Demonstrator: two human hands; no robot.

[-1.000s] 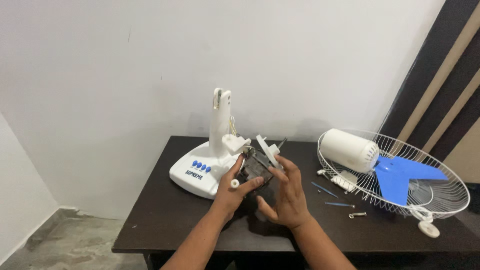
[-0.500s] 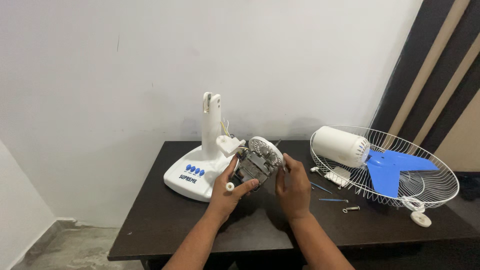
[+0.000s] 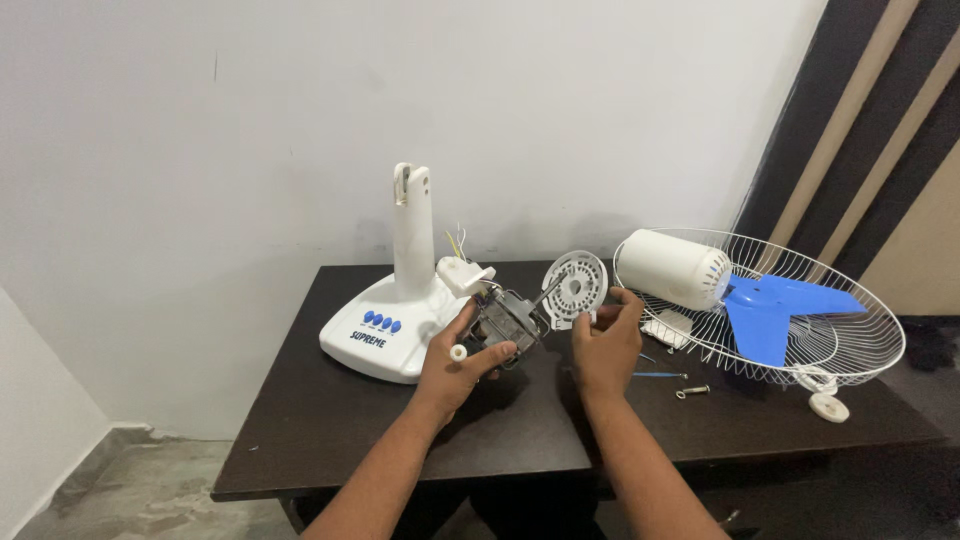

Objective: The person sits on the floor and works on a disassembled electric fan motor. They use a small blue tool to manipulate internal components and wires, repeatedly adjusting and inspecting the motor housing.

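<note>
Compared with half a second ago, right hand (image 3: pixel 605 345) has separated the round white cover (image 3: pixel 575 288) from the motor (image 3: pixel 508 320), pinching its lower edge. Left hand (image 3: pixel 455 365) grips the motor above the dark table (image 3: pixel 330 420). White fan base (image 3: pixel 385 335) crowds the left; wire guard (image 3: pixel 800 330), white housing (image 3: pixel 672 270) and blue blade (image 3: pixel 775 305) occupy the right. Front edge remains open

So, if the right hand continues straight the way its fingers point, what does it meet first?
Probably the round white perforated cover, which the right hand already seems to touch; depth is unclear.
</note>
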